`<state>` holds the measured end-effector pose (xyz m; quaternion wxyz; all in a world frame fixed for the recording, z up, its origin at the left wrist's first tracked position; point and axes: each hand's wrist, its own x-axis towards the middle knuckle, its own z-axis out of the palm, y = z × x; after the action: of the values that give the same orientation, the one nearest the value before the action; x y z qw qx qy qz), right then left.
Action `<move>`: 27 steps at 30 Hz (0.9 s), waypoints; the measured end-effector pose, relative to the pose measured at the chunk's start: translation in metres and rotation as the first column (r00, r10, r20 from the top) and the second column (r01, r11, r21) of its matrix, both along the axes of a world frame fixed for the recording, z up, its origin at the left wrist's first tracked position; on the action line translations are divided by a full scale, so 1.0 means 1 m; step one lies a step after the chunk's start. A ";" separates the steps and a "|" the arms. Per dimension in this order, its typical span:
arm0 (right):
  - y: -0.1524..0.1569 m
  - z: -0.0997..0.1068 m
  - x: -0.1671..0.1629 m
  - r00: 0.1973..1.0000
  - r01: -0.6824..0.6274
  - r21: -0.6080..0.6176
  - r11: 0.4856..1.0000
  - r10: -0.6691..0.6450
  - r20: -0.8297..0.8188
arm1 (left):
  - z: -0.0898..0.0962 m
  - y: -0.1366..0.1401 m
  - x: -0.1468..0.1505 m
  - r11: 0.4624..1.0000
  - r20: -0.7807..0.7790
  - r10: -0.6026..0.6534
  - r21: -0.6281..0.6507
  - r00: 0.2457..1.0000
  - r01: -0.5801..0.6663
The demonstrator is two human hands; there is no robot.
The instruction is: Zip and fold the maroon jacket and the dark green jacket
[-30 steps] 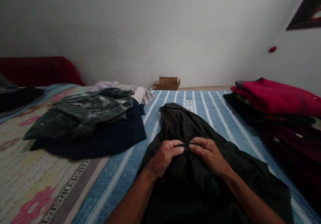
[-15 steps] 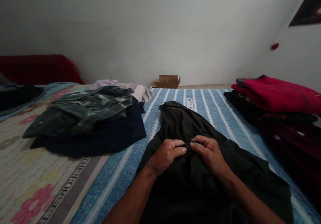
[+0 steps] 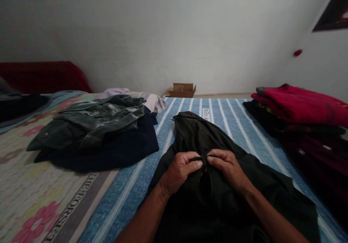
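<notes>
A dark, nearly black garment (image 3: 195, 134) lies spread over the bed in front of me; its exact kind is unclear. My left hand (image 3: 182, 168) pinches one edge of an opening in it between thumb and fingers. On the other edge, my right hand (image 3: 227, 167) grips in the same way. Both sets of fingertips are close together at the top of the opening, where a small fastening may sit, too dark to make out. Below them the cloth gapes in a narrow slit.
To the left, a grey-green denim garment (image 3: 95, 118) rests on folded navy cloth (image 3: 127, 150). A stack with a red folded garment (image 3: 307, 103) stands on the right. Near the wall is a small cardboard box (image 3: 183, 90). Blue striped bedding (image 3: 125, 188) meets a floral sheet (image 3: 24, 177).
The slit below my fingers gapes a little wider. Both hands keep their pinch in almost the same place, and the view has tilted very slightly.
</notes>
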<state>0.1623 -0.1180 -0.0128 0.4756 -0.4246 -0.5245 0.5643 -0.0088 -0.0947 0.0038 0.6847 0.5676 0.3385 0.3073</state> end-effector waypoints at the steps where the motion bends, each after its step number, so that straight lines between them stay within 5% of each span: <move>1: 0.000 0.001 0.000 1.000 -0.004 -0.005 1.000 0.004 0.003 | 0.000 0.000 0.000 1.000 -0.003 0.001 0.003 1.000 -0.001; 16: 0.001 0.004 0.002 0.994 -0.048 0.043 0.998 0.044 0.096 | 0.003 0.000 0.000 0.998 -0.063 0.031 0.063 0.998 -0.027; 27: -0.004 0.001 -0.006 0.986 0.121 0.108 0.987 -0.132 0.099 | 0.005 -0.001 0.002 0.996 -0.113 0.002 0.092 0.994 0.009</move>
<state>0.1565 -0.1215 -0.0123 0.5031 -0.4614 -0.5490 0.4822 -0.0064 -0.0958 0.0087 0.6380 0.6157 0.3612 0.2890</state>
